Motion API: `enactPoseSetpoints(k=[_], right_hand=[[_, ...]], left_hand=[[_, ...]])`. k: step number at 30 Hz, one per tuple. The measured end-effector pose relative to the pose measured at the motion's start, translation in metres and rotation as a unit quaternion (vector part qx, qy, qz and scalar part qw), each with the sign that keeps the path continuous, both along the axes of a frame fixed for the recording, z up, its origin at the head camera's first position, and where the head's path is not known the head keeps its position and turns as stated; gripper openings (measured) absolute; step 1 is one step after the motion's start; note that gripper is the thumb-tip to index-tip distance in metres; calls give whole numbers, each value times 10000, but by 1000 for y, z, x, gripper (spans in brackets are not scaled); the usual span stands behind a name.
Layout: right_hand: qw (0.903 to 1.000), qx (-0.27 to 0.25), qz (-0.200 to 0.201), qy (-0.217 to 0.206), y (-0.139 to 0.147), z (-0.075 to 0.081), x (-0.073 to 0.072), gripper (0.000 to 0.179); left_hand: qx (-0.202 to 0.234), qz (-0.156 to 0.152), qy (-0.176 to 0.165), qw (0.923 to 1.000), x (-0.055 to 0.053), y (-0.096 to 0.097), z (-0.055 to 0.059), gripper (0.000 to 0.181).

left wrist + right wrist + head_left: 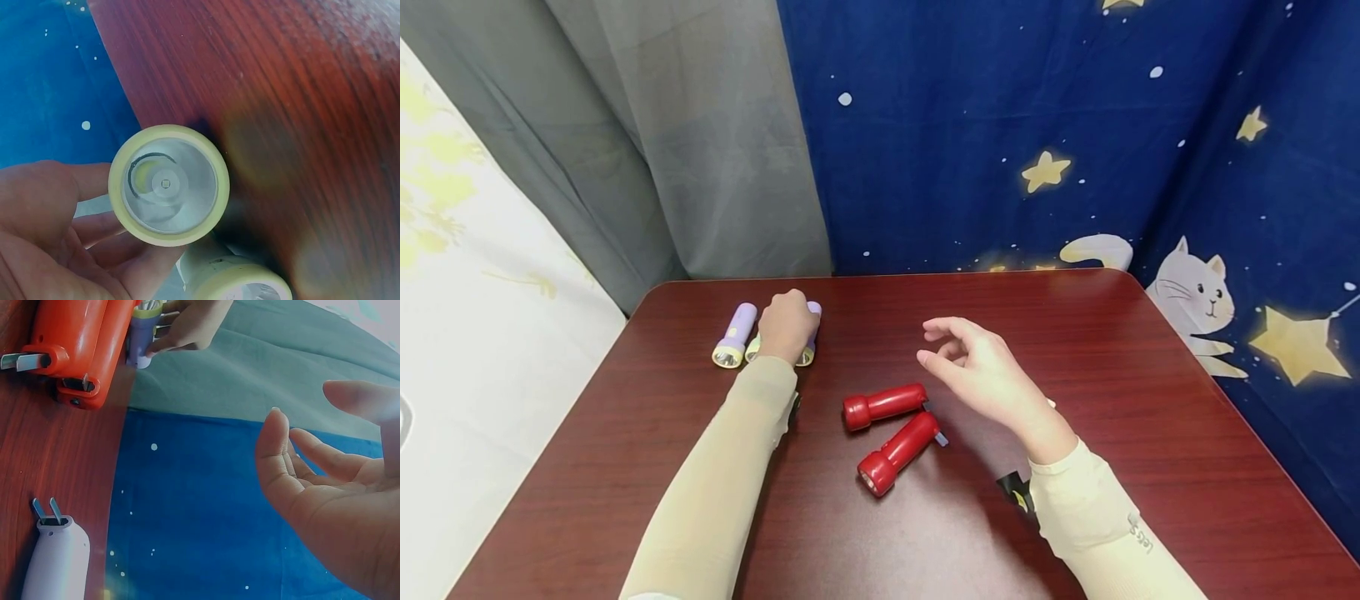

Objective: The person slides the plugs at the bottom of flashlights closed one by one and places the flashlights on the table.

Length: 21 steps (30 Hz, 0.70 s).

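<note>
My left hand grips a purple flashlight with a yellow rim at the table's far left; the hand hides most of it. Its clear lens faces the left wrist camera. Beside it, a second yellow-rimmed flashlight is partly covered by that hand. Another purple flashlight lies to the left. Two red flashlights lie mid-table, plug prongs showing at their ends. Above and right of these, my right hand hovers with loosely bent fingers, holding nothing.
A pale flashlight with two metal prongs lies on the table in the right wrist view. Grey cloth and a blue starry curtain hang behind the far edge of the brown table.
</note>
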State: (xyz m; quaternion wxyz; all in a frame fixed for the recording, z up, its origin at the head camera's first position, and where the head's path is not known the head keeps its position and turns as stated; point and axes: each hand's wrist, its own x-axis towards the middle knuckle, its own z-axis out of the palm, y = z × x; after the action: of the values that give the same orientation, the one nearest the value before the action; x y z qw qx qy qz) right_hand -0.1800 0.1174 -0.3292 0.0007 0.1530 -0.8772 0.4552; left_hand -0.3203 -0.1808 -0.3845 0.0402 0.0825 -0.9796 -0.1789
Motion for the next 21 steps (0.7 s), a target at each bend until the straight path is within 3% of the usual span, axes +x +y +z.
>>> enactPoseSetpoints(k=[7, 14, 17, 21], right_hand=[[10000, 29, -40, -4, 0, 1, 2, 46], [10000, 20, -39, 9, 0, 2, 1, 46], [9999, -31, -75, -71, 0, 3, 2, 46], [9996, -111, -141, -204, 1, 3, 2, 47]], left_hand=[[-174, -156, 220, 9995, 4, -2, 10, 34], [-83, -375, 512, 9979, 10, -5, 35, 43], [70, -460, 654, 9968, 18, -3, 49, 46], [345, -721, 916, 9926, 37, 5, 70, 40]])
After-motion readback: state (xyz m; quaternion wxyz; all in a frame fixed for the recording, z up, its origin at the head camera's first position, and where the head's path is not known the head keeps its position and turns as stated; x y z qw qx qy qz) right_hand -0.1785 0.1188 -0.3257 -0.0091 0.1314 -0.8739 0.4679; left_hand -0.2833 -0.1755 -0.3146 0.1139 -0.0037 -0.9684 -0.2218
